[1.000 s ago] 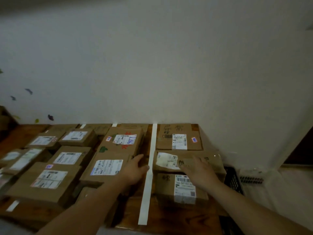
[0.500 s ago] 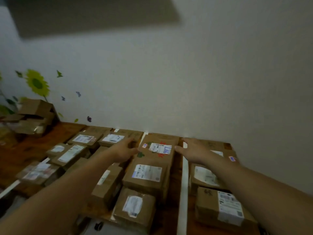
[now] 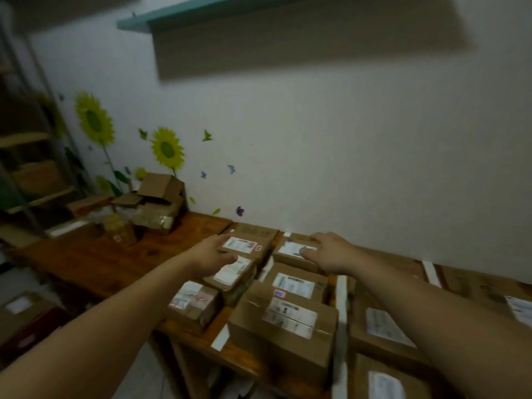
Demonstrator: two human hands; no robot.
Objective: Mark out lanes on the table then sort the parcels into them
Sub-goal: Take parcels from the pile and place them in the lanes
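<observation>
Several brown cardboard parcels with white labels lie in rows on a wooden table [image 3: 115, 263], split by white tape strips [image 3: 341, 306]. My left hand [image 3: 211, 254] rests on the left edge of a far parcel [image 3: 253, 240] in the leftmost row, fingers spread over the parcel below it [image 3: 233, 275]. My right hand [image 3: 328, 251] lies flat on the far parcel [image 3: 290, 250] of the adjoining row, fingers on its label. Neither hand is lifting anything. A short tape piece [image 3: 220, 338] marks the table's near edge.
A heap of opened boxes [image 3: 155, 203] and a yellowish packet [image 3: 116, 226] sit at the table's far left by the sunflower wall stickers. A metal shelf rack [image 3: 34, 156] stands at the left. More parcels [image 3: 383, 329] fill the lanes to the right.
The view has swung left and both hands have moved left along the back of the table, from the lanes by the long tape strip to the leftmost two rows.
</observation>
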